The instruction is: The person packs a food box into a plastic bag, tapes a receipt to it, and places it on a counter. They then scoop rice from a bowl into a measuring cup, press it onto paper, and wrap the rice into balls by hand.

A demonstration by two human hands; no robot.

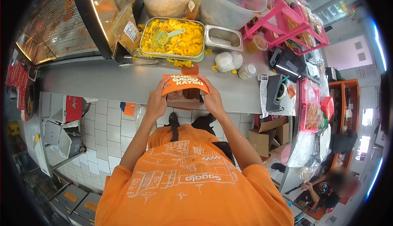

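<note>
An orange cardboard food box (185, 84) with white "KATSU" lettering is held at the counter's front edge. My left hand (159, 99) grips its left side, and my right hand (213, 99) grips its right side, fingers wrapped round the edges. Its printed panel is bowed; beneath it I see the inside, too dark to tell its contents. Just behind the box lies a small reddish-brown packet (190, 69). Farther back, a metal tray (141, 47) of yellow shredded food holds a pale green scoop (170, 35).
Tongs (141, 63), a knotted white bag (225, 62), a lidded tub (247, 71) and a steel pan (224, 28) stand on the counter (94, 78). Large plastic tubs and a pink rack (292, 31) line the back. A seated person (323, 189) is at lower right.
</note>
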